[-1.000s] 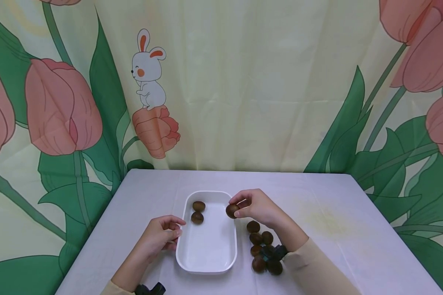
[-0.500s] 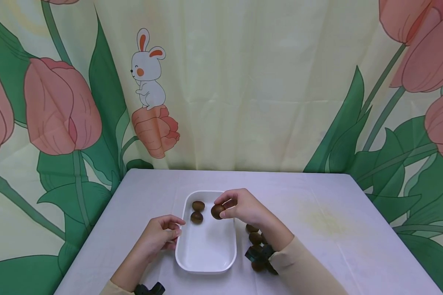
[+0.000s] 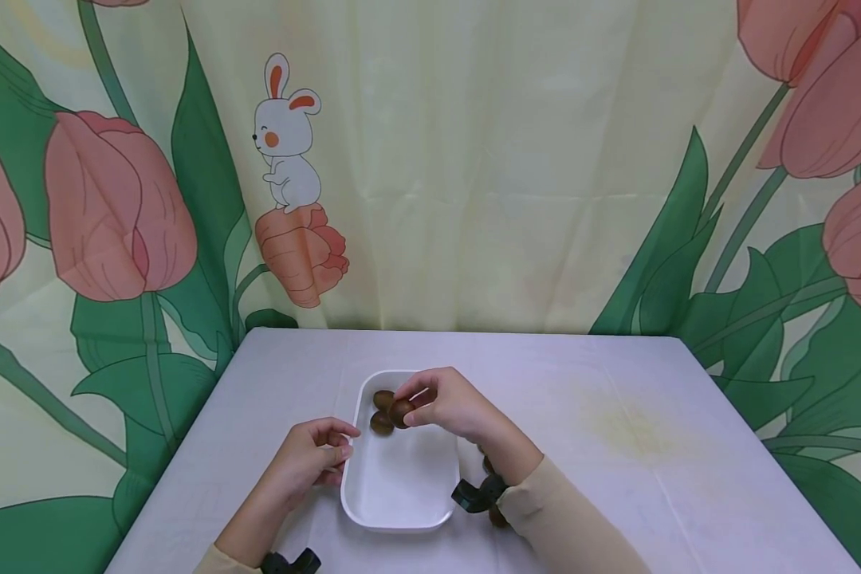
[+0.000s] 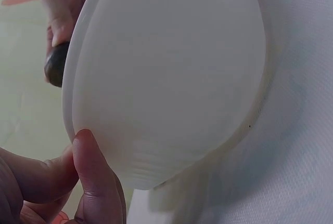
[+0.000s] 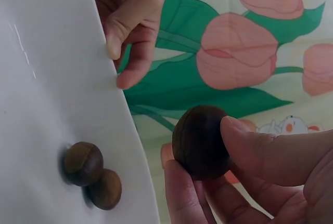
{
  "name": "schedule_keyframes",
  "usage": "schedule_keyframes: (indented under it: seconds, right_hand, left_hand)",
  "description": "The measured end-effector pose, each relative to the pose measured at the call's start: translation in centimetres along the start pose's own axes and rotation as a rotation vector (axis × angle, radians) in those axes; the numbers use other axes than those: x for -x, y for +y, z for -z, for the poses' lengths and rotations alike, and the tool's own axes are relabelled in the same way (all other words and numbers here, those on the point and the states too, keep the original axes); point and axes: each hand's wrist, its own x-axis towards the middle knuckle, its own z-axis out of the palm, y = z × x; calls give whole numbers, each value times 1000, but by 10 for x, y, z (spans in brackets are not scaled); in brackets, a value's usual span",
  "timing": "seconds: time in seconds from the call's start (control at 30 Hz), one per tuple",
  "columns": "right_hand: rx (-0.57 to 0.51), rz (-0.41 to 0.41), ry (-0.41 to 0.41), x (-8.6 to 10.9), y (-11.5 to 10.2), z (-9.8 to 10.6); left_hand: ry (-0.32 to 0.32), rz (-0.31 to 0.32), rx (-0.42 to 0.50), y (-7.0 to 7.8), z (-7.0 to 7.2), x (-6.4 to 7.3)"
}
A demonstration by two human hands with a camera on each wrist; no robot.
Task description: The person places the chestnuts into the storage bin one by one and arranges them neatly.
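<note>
My right hand (image 3: 441,402) pinches a brown chestnut (image 5: 200,142) between thumb and fingers, held above the white tray (image 3: 402,486). Two more chestnuts lie in the tray's far left part, touching each other: a farther chestnut (image 3: 383,399) and a nearer chestnut (image 3: 382,423). In the head view the held chestnut overlaps them; whether it touches them I cannot tell. At the tray's left side my left hand (image 3: 316,454) touches the outside of the rim with relaxed fingertips. The left wrist view shows its thumb (image 4: 96,177) against the tray's outer wall.
Loose chestnuts (image 3: 498,516) lie on the white tablecloth (image 3: 610,478) right of the tray, mostly hidden by my right forearm. A black wrist mount (image 3: 479,494) sits on the right wrist, another mount (image 3: 291,562) on the left. A printed curtain (image 3: 473,159) hangs behind the table.
My right hand has carried the chestnut leftward from the tray's right rim to just beside the two chestnuts inside. My left hand and the tray stay in place.
</note>
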Motion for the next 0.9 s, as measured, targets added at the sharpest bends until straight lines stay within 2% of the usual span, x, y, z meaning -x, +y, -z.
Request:
schedule_keyframes:
  seconds: [0.5,0.9]
  right_hand:
    - [-10,-3,42,-12,9,-22]
    - [-19,-81,69,-18,17,-29]
  left_hand:
    - [-14,2,-2,1,1,1]
    - [-6,-2,-3,-1,-1,0]
